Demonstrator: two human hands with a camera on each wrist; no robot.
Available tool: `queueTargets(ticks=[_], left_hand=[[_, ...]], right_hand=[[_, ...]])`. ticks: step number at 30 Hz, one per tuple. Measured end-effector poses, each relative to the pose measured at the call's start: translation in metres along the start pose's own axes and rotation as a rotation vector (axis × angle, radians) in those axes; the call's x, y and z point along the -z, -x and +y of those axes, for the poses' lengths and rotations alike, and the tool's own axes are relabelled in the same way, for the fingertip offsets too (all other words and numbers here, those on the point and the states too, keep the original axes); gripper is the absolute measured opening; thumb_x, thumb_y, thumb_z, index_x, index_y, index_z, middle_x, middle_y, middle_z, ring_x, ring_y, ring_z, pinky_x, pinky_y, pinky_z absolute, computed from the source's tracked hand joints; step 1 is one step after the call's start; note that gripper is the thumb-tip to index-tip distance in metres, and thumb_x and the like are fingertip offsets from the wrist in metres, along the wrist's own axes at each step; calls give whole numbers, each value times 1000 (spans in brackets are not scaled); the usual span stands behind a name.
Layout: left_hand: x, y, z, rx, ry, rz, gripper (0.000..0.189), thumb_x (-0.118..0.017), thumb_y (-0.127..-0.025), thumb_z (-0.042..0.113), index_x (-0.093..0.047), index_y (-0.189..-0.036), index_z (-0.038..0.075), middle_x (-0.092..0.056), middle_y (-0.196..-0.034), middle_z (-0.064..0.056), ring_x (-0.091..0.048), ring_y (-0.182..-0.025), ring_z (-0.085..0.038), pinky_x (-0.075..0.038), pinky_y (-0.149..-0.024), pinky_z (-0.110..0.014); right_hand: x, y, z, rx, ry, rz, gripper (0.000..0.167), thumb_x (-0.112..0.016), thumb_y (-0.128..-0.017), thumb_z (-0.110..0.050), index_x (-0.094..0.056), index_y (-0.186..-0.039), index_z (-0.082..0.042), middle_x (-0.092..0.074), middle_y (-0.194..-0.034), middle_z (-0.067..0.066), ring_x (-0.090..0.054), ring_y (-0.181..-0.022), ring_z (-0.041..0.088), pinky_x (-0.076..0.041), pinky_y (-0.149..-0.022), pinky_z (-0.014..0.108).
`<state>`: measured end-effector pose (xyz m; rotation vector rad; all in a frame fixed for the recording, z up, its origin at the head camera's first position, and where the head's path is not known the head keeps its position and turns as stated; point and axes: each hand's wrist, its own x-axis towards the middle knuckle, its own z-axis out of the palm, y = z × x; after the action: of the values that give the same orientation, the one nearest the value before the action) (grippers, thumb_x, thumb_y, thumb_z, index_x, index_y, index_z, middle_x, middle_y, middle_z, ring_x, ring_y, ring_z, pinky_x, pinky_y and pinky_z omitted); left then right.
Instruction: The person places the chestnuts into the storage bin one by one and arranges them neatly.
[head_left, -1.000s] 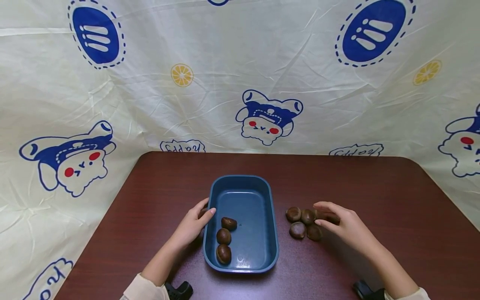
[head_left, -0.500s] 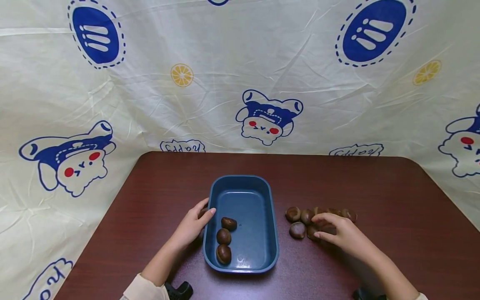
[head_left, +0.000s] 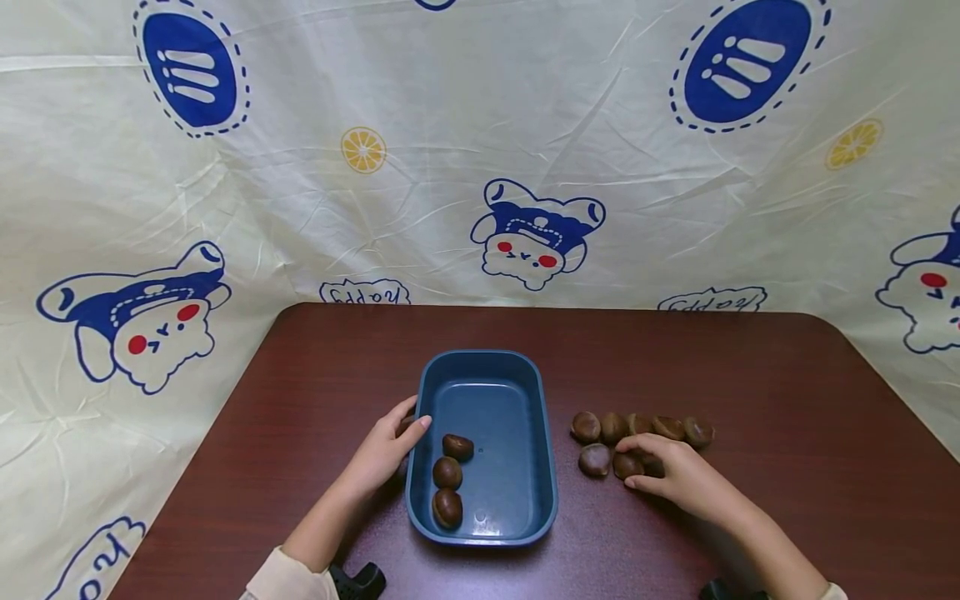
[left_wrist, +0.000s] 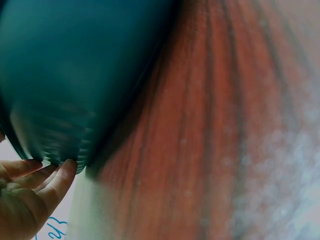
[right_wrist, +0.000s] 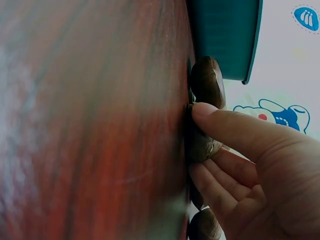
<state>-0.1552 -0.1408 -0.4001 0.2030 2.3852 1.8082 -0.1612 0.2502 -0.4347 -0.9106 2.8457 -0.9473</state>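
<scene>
My left hand holds the left side of a blue rectangular plastic container, thumb over its rim and fingers against the outer wall. Inside, three brown chestnuts lie in a line near the left wall. To the container's right, my right hand pinches a chestnut between thumb and fingers, low at the table. In the right wrist view this chestnut is partly hidden by the thumb. A purplish-brown chestnut lies just left of it.
Behind the right hand, several more chestnuts form a row on the dark red-brown table. A pale cloth printed with blue cartoon figures hangs behind and around the table.
My right hand has come down and toward me from the back row to the front chestnut and closed its thumb and fingers on it. The left hand and container stay put.
</scene>
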Motion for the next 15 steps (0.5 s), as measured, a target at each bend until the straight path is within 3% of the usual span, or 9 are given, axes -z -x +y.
queueTargets(ticks=[9, 15], left_hand=[[0, 0, -1, 4, -7, -3, 47, -49, -93, 14, -34, -134, -5, -46, -125, -27, -47, -111, -40, -42, -85, -49], [0, 0, 1, -1, -14, 3, 47, -50, -93, 14, -35, -133, -5, -47, -124, -28, -48, -110, -40, -42, -85, -50]], right_hand=[[0, 1, -1, 13, 56, 64, 34, -76, -71, -15, -62, -102, -10, -62, -99, -3, -57, -90, 10, -48, -72, 29], [8, -1, -7, -33, 21, 99, 33, -74, -73, -12, -61, -104, -9, -61, -99, -4, -58, -86, 6, -49, -70, 31]])
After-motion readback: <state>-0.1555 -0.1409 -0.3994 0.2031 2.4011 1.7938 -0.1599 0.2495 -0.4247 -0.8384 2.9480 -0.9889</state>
